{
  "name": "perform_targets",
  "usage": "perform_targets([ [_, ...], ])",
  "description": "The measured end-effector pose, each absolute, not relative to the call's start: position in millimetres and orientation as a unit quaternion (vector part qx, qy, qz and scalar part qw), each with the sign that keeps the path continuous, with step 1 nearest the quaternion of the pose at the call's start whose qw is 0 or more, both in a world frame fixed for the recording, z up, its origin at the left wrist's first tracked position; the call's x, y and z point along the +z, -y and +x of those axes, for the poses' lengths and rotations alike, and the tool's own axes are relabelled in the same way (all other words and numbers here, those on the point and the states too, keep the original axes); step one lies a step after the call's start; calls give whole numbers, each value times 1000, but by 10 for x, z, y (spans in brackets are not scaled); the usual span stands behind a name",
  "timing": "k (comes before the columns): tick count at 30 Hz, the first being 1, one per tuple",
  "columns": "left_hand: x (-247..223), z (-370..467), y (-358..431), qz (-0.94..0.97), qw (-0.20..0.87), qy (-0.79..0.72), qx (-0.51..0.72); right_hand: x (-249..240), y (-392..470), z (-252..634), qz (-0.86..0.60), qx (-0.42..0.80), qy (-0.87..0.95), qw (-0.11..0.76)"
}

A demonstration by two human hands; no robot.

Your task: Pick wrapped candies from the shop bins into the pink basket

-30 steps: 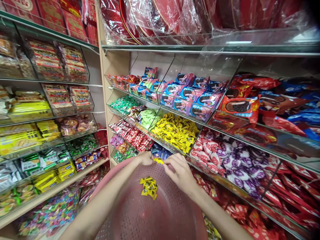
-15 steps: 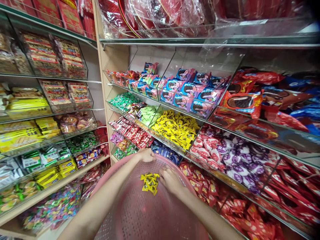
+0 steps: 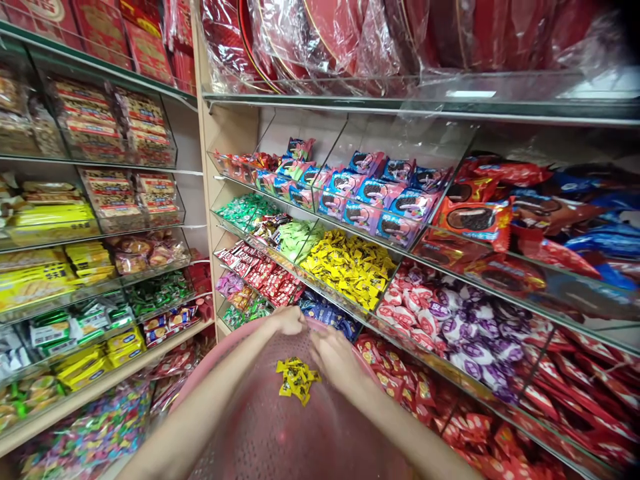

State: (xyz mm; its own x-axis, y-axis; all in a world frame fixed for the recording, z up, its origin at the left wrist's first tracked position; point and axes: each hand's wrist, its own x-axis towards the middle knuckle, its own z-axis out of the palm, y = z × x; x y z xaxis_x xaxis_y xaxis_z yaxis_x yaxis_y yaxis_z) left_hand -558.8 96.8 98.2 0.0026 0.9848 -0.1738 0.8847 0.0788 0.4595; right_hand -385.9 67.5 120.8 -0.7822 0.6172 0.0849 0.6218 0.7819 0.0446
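Note:
A large pink perforated plastic basket [image 3: 250, 400] fills the lower middle, with a small heap of yellow-wrapped candies [image 3: 296, 380] inside it. Closed into a fist, my left hand [image 3: 289, 320] is at the basket's far rim; what its curled fingers hold, if anything, is hidden. My right hand [image 3: 330, 350] is close beside it, just inside the far rim and above the candies' right side. Its fingers are bent inward, and their contents do not show. Both forearms reach across the basket. Behind the hands, a shelf bin holds a pile of matching yellow candies [image 3: 350, 267].
Glass-fronted shelves surround the basket. Red and purple-white wrapped sweets [image 3: 465, 313] lie to the right, with packaged cookies [image 3: 360, 190] above. Red packs [image 3: 400, 373] sit close to the basket's right side. Yellow snack packs [image 3: 50, 220] fill the left shelves.
My right hand has moved up and left, nearer my left hand and the far rim. The shelves sit slightly lower in view. The candies stay heaped in the basket.

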Motion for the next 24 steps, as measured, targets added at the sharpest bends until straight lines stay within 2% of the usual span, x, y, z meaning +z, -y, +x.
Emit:
perform_targets([
  [4, 977, -5593, -967, 668, 229, -700, 105, 1906, -931, -3856, -327, -80, 926, 171],
  [7, 959, -5608, -972, 674, 237, -691, 110, 2179, -1236, -3873, -374, -111, 897, 208],
  [12, 988, -5609, -953, 669, 239, -694, 117, 2167, -1552, -3983, -454, -119, 867, 166],
  [19, 1010, -5592, -940, 659, 244, -701, 122, 2110, -1534, -4018, -451, -151, 861, 180],
  [24, 1003, -5593, -947, 661, 241, -701, 117, 2196, -1548, -3913, -447, -108, 847, 266],
])
